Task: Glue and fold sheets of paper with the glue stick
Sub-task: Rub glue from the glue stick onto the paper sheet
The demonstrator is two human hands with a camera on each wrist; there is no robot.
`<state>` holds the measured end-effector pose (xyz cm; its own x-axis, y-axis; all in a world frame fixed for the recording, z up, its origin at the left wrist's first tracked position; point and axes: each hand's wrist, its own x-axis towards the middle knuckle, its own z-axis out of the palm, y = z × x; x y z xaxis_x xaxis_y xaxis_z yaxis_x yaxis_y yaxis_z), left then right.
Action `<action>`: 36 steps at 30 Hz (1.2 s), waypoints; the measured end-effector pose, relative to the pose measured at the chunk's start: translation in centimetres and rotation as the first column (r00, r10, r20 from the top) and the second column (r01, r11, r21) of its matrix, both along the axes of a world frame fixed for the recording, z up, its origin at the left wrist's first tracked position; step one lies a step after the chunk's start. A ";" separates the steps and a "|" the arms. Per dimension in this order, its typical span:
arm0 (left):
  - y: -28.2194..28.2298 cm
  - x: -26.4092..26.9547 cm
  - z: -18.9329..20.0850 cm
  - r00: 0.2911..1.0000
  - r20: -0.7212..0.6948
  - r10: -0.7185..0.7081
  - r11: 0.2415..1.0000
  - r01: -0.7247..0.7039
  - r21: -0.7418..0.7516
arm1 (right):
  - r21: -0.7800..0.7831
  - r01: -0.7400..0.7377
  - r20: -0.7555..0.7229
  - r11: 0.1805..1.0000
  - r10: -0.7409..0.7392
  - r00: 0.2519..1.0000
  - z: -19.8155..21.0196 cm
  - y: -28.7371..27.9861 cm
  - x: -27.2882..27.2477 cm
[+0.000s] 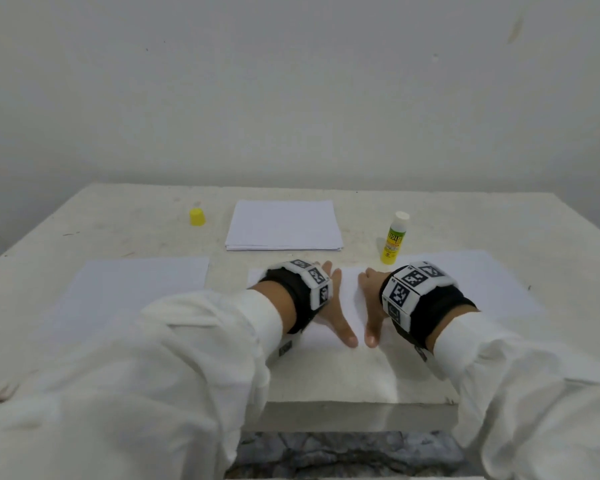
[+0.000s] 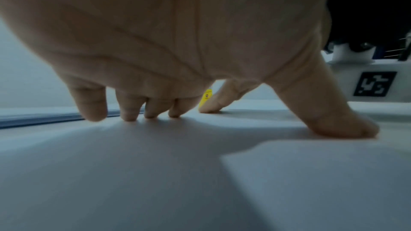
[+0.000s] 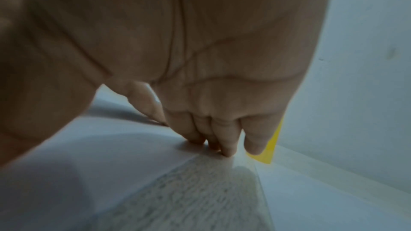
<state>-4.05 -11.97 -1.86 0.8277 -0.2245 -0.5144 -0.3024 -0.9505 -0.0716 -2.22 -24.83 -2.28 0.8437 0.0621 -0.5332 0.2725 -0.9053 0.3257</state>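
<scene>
Under both hands' grip, folded sheet, glue stick beyond

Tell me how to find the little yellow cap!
Start at the paper stack in the middle of the table's far side. Look left of it: the cap stands alone on bare tabletop. It is short, squat and all yellow, unlike the tall glue stick right of the stack.
</scene>
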 end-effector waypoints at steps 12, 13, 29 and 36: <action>6.2 -0.7 -0.3 0.998 -0.041 0.048 0.999 -0.047 0.022 | -0.083 -0.066 0.029 0.994 0.068 0.997 0.7 1.5 -0.3; 7.3 -0.9 -0.2 0.998 -0.037 0.058 0.998 -0.057 0.022 | -0.038 -0.044 0.031 0.998 0.046 0.998 -1.5 0.5 1.6; 12.2 -2.5 0.0 0.996 0.089 0.015 0.994 -0.024 0.108 | 0.142 -0.285 -0.087 0.948 0.299 0.950 0.8 12.7 -2.9; 12.0 -2.6 0.5 0.998 0.055 0.044 0.991 -0.051 0.127 | 0.138 -0.188 -0.103 0.972 0.203 0.974 2.3 7.4 -1.6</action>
<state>-6.66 0.07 -1.37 0.8623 -0.1194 -0.4922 -0.2500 -0.9455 -0.2086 -3.85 -17.45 0.02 0.7411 0.2934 -0.6038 0.4779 -0.8623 0.1674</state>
